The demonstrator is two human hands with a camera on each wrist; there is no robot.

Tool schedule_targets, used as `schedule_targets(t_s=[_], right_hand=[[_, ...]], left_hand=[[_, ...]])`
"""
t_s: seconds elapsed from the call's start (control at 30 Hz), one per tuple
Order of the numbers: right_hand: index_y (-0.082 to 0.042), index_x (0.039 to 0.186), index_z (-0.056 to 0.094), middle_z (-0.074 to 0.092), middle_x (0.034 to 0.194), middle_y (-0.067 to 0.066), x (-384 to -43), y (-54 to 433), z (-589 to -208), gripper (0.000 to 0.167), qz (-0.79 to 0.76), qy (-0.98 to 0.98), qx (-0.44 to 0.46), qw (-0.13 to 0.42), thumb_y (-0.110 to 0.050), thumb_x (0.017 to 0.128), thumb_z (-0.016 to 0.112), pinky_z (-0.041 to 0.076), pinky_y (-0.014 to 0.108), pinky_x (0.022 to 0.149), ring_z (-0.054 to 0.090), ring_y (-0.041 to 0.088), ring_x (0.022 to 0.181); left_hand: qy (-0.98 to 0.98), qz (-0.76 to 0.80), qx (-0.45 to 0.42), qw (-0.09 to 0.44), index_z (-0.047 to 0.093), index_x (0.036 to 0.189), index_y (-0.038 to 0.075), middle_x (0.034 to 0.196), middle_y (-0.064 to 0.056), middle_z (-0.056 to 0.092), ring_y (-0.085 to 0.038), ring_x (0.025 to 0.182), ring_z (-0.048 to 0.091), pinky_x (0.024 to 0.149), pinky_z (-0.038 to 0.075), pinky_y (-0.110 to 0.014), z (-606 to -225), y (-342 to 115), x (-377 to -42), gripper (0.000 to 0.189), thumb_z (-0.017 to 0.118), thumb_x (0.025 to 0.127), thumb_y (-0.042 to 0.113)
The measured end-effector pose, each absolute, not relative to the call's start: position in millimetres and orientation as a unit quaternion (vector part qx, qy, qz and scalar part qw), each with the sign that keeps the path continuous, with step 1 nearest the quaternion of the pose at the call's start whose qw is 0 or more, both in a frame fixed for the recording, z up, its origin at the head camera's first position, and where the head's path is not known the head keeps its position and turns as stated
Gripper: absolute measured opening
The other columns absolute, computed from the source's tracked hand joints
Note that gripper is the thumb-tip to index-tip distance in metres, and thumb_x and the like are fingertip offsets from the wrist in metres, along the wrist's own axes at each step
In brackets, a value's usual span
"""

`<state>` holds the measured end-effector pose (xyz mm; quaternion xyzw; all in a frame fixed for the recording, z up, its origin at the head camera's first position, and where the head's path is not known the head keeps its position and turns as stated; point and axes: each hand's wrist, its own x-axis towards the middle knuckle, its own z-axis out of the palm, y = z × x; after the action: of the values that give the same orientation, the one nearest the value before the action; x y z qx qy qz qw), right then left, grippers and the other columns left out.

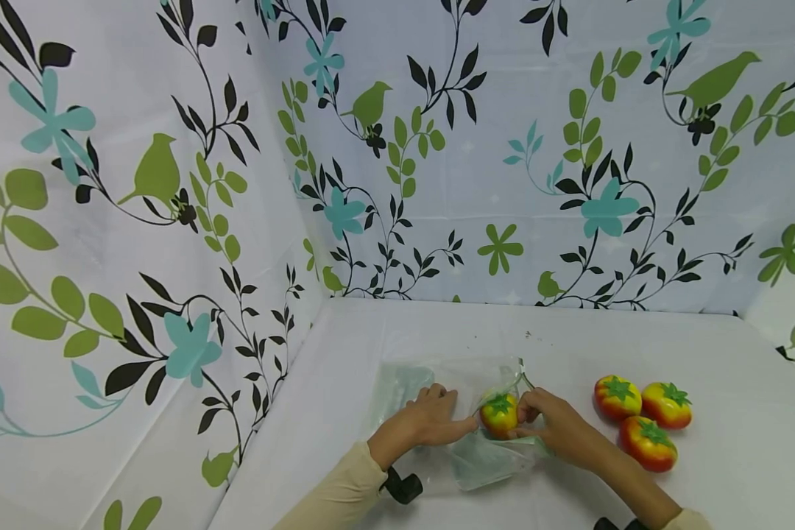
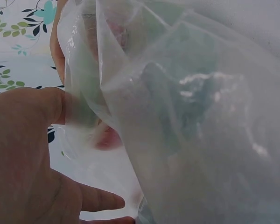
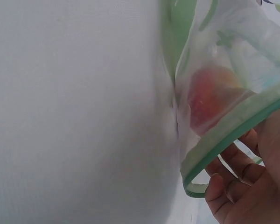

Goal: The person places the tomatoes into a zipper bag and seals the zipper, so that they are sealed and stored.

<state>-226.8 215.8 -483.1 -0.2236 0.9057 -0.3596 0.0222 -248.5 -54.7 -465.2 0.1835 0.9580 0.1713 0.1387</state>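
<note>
A clear plastic zip bag (image 1: 460, 460) with a green-edged mouth lies under my hands. A red-and-yellow toy tomato (image 1: 499, 421) with a green leafy top sits just inside its mouth; through the plastic the tomato (image 3: 212, 98) appears blurred in the right wrist view. My right hand (image 1: 556, 423) reaches in at the mouth from the right, its thumb and fingers holding the tomato's side. The green zip edge (image 3: 238, 133) crosses over these fingers. My left hand (image 1: 427, 419) rests on the bag with fingers spread, its thumb (image 2: 46, 105) touching the plastic beside the tomato.
Several more toy tomatoes (image 1: 648, 442) lie grouped on the white tabletop (image 1: 735, 434), right of my right hand. Behind the table and along its left hangs a printed cloth (image 1: 397, 154) with leaves, flowers and birds.
</note>
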Motion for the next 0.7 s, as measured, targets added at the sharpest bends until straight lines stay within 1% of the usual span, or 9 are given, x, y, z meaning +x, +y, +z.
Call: schedule_targets(t_s=[0.17, 0.3, 0.37, 0.47, 0.53, 0.7], right_hand=[[-0.019, 0.097, 0.062, 0.067, 0.096, -0.009, -228, 213, -486, 0.022, -0.373, 0.9, -0.223, 0.039, -0.031, 0.094, 0.081, 0.057, 0.041, 0.093, 0.062, 0.012, 0.094], [-0.02, 0.098, 0.064, 0.07, 0.096, -0.009, -230, 211, -489, 0.017, -0.382, 0.894, -0.228, 0.054, -0.028, 0.097, 0.078, 0.055, 0.036, 0.092, 0.063, 0.01, 0.093], [-0.02, 0.099, 0.064, 0.07, 0.097, -0.009, -231, 211, -490, 0.015, -0.386, 0.891, -0.231, 0.056, -0.028, 0.097, 0.077, 0.054, 0.031, 0.089, 0.063, 0.009, 0.094], [-0.02, 0.101, 0.066, 0.071, 0.1, -0.009, -233, 210, -493, 0.013, -0.395, 0.886, -0.235, 0.058, -0.028, 0.099, 0.076, 0.051, 0.027, 0.083, 0.064, 0.008, 0.095], [-0.02, 0.103, 0.067, 0.072, 0.102, -0.009, -234, 209, -495, 0.012, -0.4, 0.883, -0.239, 0.061, -0.029, 0.1, 0.074, 0.05, 0.026, 0.081, 0.064, 0.007, 0.096], [-0.019, 0.108, 0.069, 0.073, 0.106, -0.007, -235, 206, -496, 0.01, -0.406, 0.876, -0.252, 0.06, -0.026, 0.102, 0.072, 0.051, 0.026, 0.081, 0.064, 0.007, 0.099]], left_hand=[[0.956, 0.178, 0.184, 0.141, 0.045, 0.16, 0.009, 0.159, -0.015, 0.045, -0.034, 0.147, 0.042, 0.115, 0.038, -0.064, -464, -56, -247, 0.089, 0.049, 0.096, 0.07], [0.956, 0.178, 0.184, 0.141, 0.043, 0.16, 0.008, 0.161, -0.015, 0.043, -0.034, 0.149, 0.04, 0.116, 0.038, -0.064, -463, -56, -246, 0.09, 0.049, 0.096, 0.07], [0.956, 0.18, 0.183, 0.14, 0.041, 0.161, 0.007, 0.162, -0.015, 0.043, -0.035, 0.15, 0.04, 0.116, 0.038, -0.063, -463, -57, -246, 0.091, 0.049, 0.095, 0.07], [0.956, 0.187, 0.18, 0.138, 0.037, 0.162, 0.005, 0.163, -0.017, 0.042, -0.036, 0.15, 0.04, 0.116, 0.038, -0.063, -464, -57, -247, 0.094, 0.049, 0.095, 0.07], [0.955, 0.193, 0.179, 0.139, 0.035, 0.162, 0.003, 0.163, -0.018, 0.041, -0.037, 0.151, 0.039, 0.117, 0.037, -0.064, -465, -57, -248, 0.097, 0.049, 0.095, 0.072], [0.954, 0.195, 0.178, 0.139, 0.035, 0.162, 0.002, 0.163, -0.018, 0.041, -0.037, 0.151, 0.039, 0.117, 0.037, -0.064, -466, -58, -248, 0.098, 0.049, 0.095, 0.072]])
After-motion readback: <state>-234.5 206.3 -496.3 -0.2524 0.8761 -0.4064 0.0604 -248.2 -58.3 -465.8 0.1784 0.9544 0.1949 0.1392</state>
